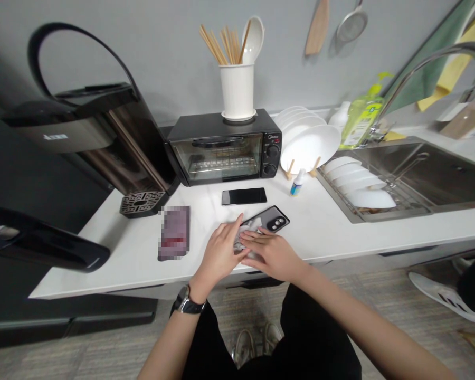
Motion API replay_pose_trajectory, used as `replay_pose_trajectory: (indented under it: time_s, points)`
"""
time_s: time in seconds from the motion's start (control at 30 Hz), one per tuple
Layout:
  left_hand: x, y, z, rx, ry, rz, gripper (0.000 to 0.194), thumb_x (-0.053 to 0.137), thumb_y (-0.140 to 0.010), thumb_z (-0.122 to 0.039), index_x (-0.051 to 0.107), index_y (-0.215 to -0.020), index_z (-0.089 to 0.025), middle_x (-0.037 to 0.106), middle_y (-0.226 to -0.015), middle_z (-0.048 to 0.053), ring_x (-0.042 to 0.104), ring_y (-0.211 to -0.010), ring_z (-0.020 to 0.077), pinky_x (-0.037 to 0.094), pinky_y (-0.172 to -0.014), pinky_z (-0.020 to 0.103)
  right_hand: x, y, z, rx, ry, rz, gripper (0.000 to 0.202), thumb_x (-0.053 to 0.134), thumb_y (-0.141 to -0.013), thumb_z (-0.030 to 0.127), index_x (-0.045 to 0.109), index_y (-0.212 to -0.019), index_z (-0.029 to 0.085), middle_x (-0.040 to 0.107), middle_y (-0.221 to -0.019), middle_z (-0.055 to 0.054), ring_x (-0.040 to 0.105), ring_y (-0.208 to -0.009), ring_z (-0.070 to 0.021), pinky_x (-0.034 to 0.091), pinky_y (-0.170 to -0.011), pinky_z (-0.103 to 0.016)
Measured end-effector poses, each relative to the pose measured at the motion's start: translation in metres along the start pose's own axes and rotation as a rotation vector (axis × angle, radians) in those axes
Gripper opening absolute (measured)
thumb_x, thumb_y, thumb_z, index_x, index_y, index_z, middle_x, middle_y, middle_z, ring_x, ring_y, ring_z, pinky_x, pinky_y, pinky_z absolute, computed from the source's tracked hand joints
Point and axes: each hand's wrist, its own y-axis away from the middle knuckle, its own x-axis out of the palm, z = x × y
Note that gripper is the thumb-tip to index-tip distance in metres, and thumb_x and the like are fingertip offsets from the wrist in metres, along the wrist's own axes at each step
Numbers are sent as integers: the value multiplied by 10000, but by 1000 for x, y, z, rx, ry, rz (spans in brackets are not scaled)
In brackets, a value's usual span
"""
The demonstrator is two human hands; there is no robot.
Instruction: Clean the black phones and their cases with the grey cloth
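A grey phone case (269, 215) with a black rim and camera cutouts lies at an angle near the counter's front edge. My left hand (220, 248) grips its near-left end, index finger along the far side and thumb at the near side. Under the fingers of my right hand (276, 254) is a crumpled whitish cloth (250, 227), pressed onto the case. The hands hide much of both. Just behind them a black phone (244, 196) lies screen up. A small spray bottle (297, 183) with a blue label stands to the right.
Left of my hands lies a purplish, blurred-out object (174, 233). A drinks machine (114, 142) and a toaster oven (221, 148) stand behind. At right are a dish rack with white plates (309, 142) and a steel sink (439, 179). Another person's shoe (447, 298) shows on the floor.
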Motion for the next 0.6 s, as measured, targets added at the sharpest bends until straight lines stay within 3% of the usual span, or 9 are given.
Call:
replay_pose_trajectory:
  time_s: [0.13, 0.33, 0.43, 0.6]
  points:
    - [0, 0, -1, 21, -2, -10, 962, 768, -899, -345, 196, -1670, -285, 616, -1440, 116, 557, -1293, 329, 492, -1098, 504, -16, 23, -12, 53, 137, -11, 432, 533, -1070, 458, 650, -1408, 216, 673, -1438, -103, 633, -1352, -256, 410, -1233, -499]
    - [2, -2, 1, 47, 26, -14, 939, 771, -900, -347, 230, -1660, -242, 631, -1417, 118, 555, -1271, 312, 477, -1119, 484, -26, 46, -34, 210, 448, -110, 621, 479, -1074, 518, 503, -1530, 96, 544, -1557, -195, 562, -1420, -326, 346, -1242, -566]
    - [1, -3, 1, 58, 36, -9, 918, 756, -911, -345, 234, -1660, -244, 633, -1415, 117, 556, -1263, 310, 475, -1118, 485, -19, 35, -34, 269, 483, -149, 666, 431, -1076, 563, 521, -1504, 61, 582, -1516, -220, 587, -1390, -342, 301, -1253, -594]
    - [0, -2, 0, 68, 67, -18, 900, 740, -919, -353, 235, -1660, -265, 611, -1454, 111, 543, -1295, 313, 470, -1126, 498, 6, -5, -25, 356, 502, -218, 854, 478, -999, 703, 627, -1348, -62, 645, -1393, -316, 642, -1304, -401, 418, -1194, -516]
